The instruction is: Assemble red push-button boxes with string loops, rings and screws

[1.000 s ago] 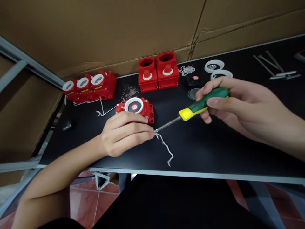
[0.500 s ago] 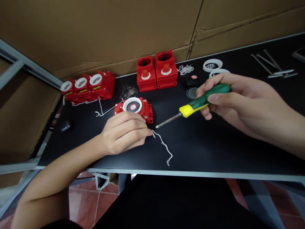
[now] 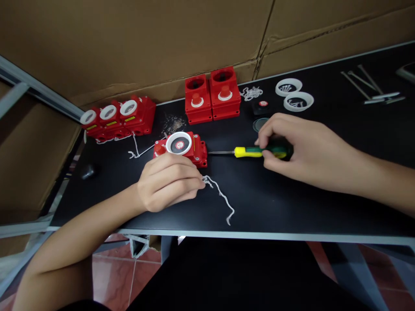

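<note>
Your left hand [image 3: 170,181] sits at the near edge of the red box [image 3: 181,146] on the black table [image 3: 275,216], its fingers closed on the white string [image 3: 221,193], while the screwdriver [image 3: 240,152], tip at the box's right end, is gripped by your right hand's [image 3: 306,149] fingers.

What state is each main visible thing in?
Red unit: face up.
Left hand: at the unit, grip hidden.
Screwdriver: about level, tip at the unit's side.
Right hand: closed on the screwdriver.
White string: loose end on the table.
Loose rings: flat, screws inside.
Three back-left units: ringed in white.
Two red boxes: large openings unringed.
</note>
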Motion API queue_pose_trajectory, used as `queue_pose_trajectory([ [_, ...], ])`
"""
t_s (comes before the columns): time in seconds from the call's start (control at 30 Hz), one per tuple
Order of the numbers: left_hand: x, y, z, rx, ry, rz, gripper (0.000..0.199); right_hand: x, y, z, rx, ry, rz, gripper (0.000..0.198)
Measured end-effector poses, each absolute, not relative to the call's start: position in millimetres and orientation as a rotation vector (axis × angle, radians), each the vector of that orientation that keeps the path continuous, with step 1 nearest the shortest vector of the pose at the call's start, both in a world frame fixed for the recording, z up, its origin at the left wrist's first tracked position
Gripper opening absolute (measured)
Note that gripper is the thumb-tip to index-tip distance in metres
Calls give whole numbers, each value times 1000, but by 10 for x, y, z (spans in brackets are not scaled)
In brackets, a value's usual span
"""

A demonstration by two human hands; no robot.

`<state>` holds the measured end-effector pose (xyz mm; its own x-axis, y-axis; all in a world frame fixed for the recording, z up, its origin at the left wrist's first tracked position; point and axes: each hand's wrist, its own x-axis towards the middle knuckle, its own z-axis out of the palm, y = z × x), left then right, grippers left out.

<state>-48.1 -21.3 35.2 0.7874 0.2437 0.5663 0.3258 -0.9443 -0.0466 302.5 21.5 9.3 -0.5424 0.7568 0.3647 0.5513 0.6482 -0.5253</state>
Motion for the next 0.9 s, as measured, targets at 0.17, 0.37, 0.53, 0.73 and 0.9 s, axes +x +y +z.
queue_pose_trajectory([
  [0.17,-452,-222,294,-2886,-382,-812,10,2834,-8,102,-697,-2294,282,5],
  [0.37,-313,-194,237,-2871,-154,-829,27,2625,-252,2,-522,-2289,659,14],
  [0.53,-229,-196,231,-2866,-64,-840,31,2564,-304,-57,-515,-2305,788,15],
  [0.73,-201,-189,240,-2840,-24,-846,33,2544,-282,-7,-578,-2269,1106,12],
  [0.9,-182,-185,181,-2826,-1,-876,35,2529,-289,-4,-616,-2186,1244,13],
])
